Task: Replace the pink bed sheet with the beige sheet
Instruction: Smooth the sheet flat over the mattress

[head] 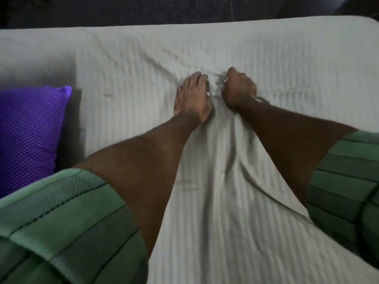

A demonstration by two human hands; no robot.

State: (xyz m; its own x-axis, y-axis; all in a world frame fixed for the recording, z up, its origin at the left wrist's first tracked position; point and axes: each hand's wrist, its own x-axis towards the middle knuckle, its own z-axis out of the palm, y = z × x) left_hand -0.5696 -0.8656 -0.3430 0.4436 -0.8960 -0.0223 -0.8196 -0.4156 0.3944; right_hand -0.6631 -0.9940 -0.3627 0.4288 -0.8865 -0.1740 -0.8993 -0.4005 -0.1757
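Note:
The beige striped sheet (235, 212) lies spread over the bed and fills most of the view. It is bunched into a ridge of folds in the middle, between my arms. My left hand (192, 97) lies flat on the sheet with fingers fairly straight, pressing it down beside the ridge. My right hand (240, 89) is curled into a fist that grips a bunch of the sheet, with creases radiating from it. No pink sheet is in view.
A purple pillow with small white dots (30, 132) lies at the left side of the bed. The bed's far edge (184, 27) meets a dark floor beyond. My green striped sleeves fill the lower corners.

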